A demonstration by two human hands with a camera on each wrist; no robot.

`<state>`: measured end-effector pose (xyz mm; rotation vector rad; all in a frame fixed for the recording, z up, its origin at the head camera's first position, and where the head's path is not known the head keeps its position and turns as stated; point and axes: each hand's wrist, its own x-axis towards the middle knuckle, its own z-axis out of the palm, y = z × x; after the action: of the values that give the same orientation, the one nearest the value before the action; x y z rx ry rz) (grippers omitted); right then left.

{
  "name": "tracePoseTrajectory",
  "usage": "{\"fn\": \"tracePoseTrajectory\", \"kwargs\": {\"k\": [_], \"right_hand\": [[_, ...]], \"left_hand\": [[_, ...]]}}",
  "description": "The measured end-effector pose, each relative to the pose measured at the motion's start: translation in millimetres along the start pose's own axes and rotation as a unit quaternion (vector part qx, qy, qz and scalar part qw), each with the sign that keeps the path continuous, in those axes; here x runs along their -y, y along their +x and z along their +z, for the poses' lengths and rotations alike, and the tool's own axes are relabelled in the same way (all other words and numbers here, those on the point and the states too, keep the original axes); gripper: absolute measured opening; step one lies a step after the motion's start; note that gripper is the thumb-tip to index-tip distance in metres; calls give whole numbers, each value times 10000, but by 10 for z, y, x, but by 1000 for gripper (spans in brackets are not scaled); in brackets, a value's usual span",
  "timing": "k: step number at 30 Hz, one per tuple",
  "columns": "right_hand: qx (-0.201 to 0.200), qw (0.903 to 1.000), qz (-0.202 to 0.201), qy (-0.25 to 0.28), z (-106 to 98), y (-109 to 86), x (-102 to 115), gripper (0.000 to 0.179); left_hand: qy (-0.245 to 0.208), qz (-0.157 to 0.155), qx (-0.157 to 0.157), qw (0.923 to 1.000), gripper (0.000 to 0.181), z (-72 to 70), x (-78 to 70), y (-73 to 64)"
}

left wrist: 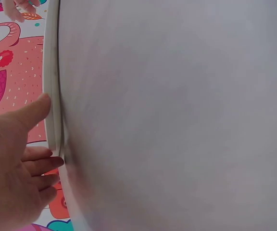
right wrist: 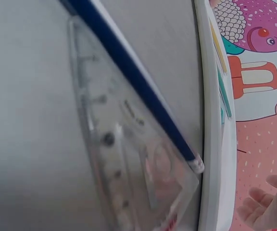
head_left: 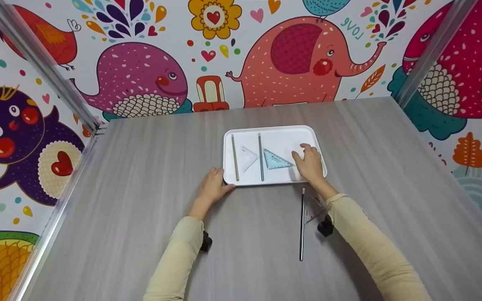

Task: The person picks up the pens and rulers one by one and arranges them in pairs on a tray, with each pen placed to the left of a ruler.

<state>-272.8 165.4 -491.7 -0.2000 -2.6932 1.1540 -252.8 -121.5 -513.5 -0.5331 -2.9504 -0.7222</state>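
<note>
A white tray (head_left: 287,140) lies on the table. My left hand (head_left: 213,187) holds its near left corner, with the thumb along the front rim (left wrist: 51,72) and the fingers at the left side. Over the tray's right part is my right hand (head_left: 310,164), its fingers loosely bent and holding nothing. On the tray, from left to right, are a gold pencil (head_left: 235,159), a clear set square (head_left: 247,159), a teal pencil (head_left: 261,159) and a light-blue set square (head_left: 276,160). Whether the right fingertips touch the tray, I cannot tell.
In front of the tray, a dark blue pencil (head_left: 302,225) with a white end lies beside another clear set square (right wrist: 129,144), partly under my right wrist. The grey wood-grain table (head_left: 153,167) spreads around them. Walls printed with cartoon animals (head_left: 295,62) enclose its back and sides.
</note>
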Motion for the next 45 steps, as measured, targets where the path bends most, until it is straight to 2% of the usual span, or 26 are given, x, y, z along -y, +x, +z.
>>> {"fn": "tracePoseTrajectory", "kwargs": {"k": [4, 9, 20, 25, 34, 41, 45], "right_hand": [[6, 10000, 0, 14, -79, -31, -22, 50], [110, 9998, -83, -111, -167, -86, -29, 54], [137, 9947, -852, -567, -280, -276, -58, 63], [141, 9919, -1106, -607, -318, -382, -44, 66], [226, 9868, -1395, -789, -348, -564, -28, 72], [341, 9830, -1487, -1025, -383, -718, -31, 79], [234, 9801, -1616, -1132, -391, -801, -48, 83]], "left_hand": [[6, 14, -47, 10000, 46, -5, -5, 5], [6, -91, 53, 9999, 48, -13, -9, 8], [-54, -186, 161, 9997, 48, -29, -21, 10], [-27, -255, 194, 9995, 48, -32, -24, 13], [-50, -212, 134, 9997, 46, -21, -18, 16], [-81, -296, 224, 9993, 50, -14, -11, 14], [-17, -269, 194, 9994, 50, -15, -16, 14]]}}
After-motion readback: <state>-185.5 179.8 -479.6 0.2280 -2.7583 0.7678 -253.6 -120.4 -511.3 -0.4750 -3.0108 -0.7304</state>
